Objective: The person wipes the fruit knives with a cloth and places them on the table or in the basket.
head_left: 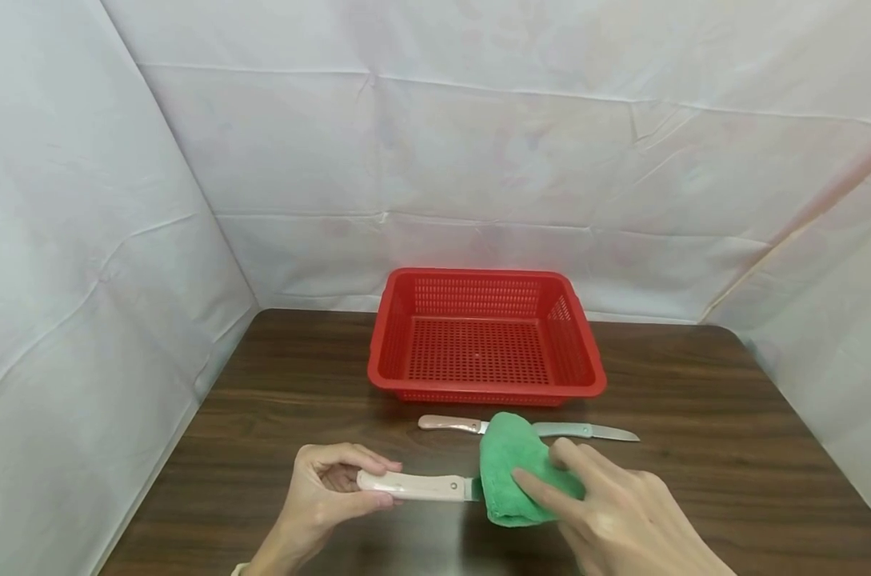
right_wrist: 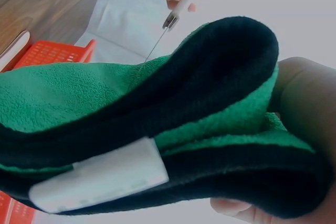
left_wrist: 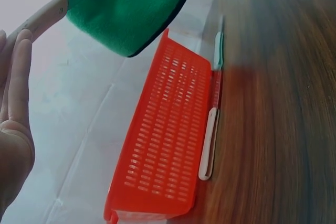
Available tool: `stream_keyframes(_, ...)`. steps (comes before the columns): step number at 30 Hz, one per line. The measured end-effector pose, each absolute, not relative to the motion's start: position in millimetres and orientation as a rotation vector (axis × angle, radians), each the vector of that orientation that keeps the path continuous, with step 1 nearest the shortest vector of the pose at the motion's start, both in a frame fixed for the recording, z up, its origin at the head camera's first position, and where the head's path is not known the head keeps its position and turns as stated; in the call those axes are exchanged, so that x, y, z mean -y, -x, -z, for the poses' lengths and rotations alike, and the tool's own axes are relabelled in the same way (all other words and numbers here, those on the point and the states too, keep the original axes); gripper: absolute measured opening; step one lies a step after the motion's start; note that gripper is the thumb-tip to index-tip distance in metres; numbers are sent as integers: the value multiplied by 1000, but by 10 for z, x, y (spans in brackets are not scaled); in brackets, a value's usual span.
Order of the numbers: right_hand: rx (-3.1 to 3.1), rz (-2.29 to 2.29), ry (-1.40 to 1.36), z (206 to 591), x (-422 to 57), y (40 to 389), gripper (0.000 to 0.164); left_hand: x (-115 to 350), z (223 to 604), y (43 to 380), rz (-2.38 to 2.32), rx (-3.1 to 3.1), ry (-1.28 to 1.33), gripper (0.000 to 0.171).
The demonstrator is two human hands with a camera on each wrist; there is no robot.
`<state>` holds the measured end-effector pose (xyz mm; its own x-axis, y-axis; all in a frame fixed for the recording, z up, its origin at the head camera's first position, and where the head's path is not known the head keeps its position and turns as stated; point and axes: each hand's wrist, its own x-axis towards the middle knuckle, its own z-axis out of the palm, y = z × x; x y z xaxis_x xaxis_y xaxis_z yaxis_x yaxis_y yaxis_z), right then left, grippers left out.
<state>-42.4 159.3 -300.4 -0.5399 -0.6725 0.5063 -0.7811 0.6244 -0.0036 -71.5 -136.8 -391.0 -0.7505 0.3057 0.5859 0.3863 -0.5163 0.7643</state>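
Between thumb and fingers, my left hand [head_left: 320, 496] grips the pale pinkish handle of a knife [head_left: 413, 486], its blade pointing right. A folded green cloth [head_left: 510, 472] with dark edging is pinched in my right hand [head_left: 615, 508] and covers most of that blade. Seen from the right wrist, a thin strip of the blade [right_wrist: 156, 44] runs from the handle to the cloth. Both hands are above the table. Behind the cloth lie a pink-handled knife [head_left: 449, 423] and a knife with a pale green handle [head_left: 565, 430]; the cloth hides part of the pink one's blade.
A red plastic basket [head_left: 487, 390] with perforated walls stands at the back of the dark wooden table [head_left: 298, 384], just behind the two lying knives. White sheeting [head_left: 478, 160] hangs behind the table and along its sides.
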Motion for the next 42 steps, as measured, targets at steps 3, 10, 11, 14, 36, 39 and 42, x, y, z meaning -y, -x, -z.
stream_keyframes(3, 2309, -318, -1157, 3005, -1554, 445, 47, 1342, 3907, 723, 2427, 1552, 1066, 38)
stream_keyframes(10, 2235, -332, -1186, 3018, -1474, 473, 45, 1313, 3917, 735, 2417, 1545, 1068, 36)
stream_keyframes(11, 2246, -334, -1190, 3021, -1468, 474, 45, 1311, 3918, 738, 2424, 1538, 1071, 36)
stream_keyframes(14, 2282, -343, -1212, 3030, -1464, 476, 45, 1307, 3919, 747, 2435, 1522, 1074, 36)
stream_keyframes(36, 2490, -304, -1213, 3093, -1590, 430, 30, 1401, 3916, 701, 2505, 1439, 1066, 37)
stream_keyframes(39, 2455, -306, -1194, 3113, -1612, 426, 38, 1420, 3919, 696, 2525, 1423, 1073, 38)
stream_keyframes(42, 2393, -317, -1179, 3133, -1623, 433, 50, 1440, 3923, 693, 2536, 1403, 1081, 39)
